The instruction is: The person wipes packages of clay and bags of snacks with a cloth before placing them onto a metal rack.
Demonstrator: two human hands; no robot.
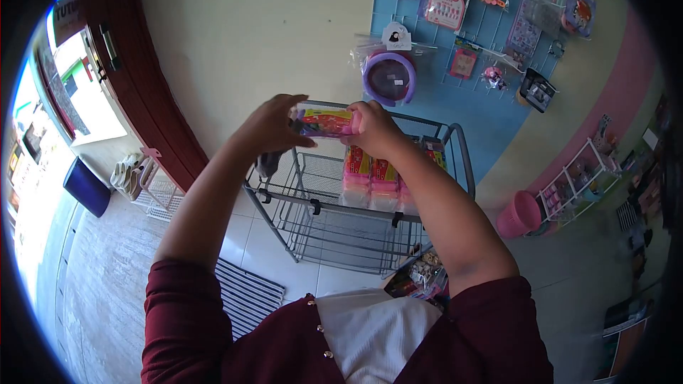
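A small clear package with a red and yellow label (327, 121) is held up above the grey wire cart (313, 203). My right hand (370, 128) grips its pink right end. At its left end is my left hand (281, 126), with thumb and fingers apart around the edge; whether they press on it is hard to tell. Several similar pink packages (373, 178) stand in rows on the cart's top shelf, below my right hand and forearm. A dark grey item (268, 163), partly hidden, is at the cart's left corner beneath my left hand.
Hanging goods and a purple round item (389, 78) are on the blue wall grid. A pink bin (519, 215) and a white rack (580, 181) stand right. The red door frame (153, 78), a blue bin (87, 187) and a striped mat (245, 295) are left.
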